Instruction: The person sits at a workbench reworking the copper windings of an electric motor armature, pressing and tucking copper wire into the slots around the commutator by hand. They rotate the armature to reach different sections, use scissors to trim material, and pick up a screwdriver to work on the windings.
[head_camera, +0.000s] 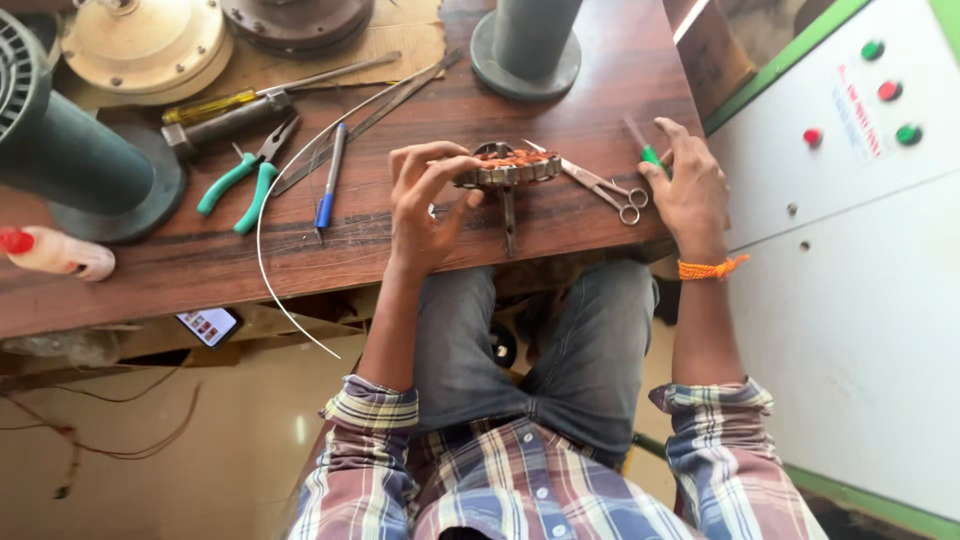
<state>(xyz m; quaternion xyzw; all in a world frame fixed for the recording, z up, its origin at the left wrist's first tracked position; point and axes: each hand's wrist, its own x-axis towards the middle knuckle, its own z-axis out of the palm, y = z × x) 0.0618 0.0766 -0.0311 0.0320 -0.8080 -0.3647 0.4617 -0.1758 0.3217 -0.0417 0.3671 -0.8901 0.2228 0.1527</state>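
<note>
- Stator ring: a round metal core with copper-coloured windings, lying near the front edge of the wooden table, roughly at centre of view.
- Left hand: at 9 o'clock of the stator ring, fingers curled over and gripping its left rim.
- Right hand: at 3 o'clock of the ring and apart from it, fingers spread flat on the table, fingertips touching a green-handled screwdriver; not closed around it.
- Scissors: between the ring and the right hand, loops toward the table edge.
- Blue pen: at 9 o'clock of the left hand.
- Green-handled pliers: farther out at 9 o'clock, beside a long curved wire.
- Yellow-handled screwdriver: at 10 o'clock.
- Grey cylinder on a round base: at 12 o'clock.
- White cabinet with coloured buttons: at 3 o'clock, beyond the table.
</note>
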